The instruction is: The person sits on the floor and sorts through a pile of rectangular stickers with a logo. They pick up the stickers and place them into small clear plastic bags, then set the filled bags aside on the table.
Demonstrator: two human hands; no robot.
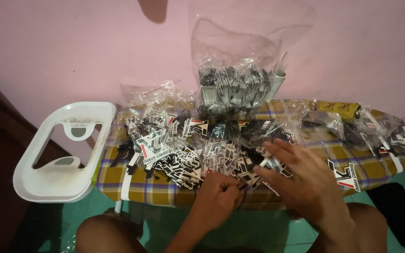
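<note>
Tags point(174, 154), black and white, lie heaped on the plaid ironing board point(118, 180) ahead of you. Your left hand point(219, 194) pinches one small tag point(243, 186) at the heap's near edge; your right hand point(301, 180) lies open, fingers spread, just beside it. Behind stands a clear bag point(235, 89) of more tags; a white iron rest point(64, 152) sits left.
</note>
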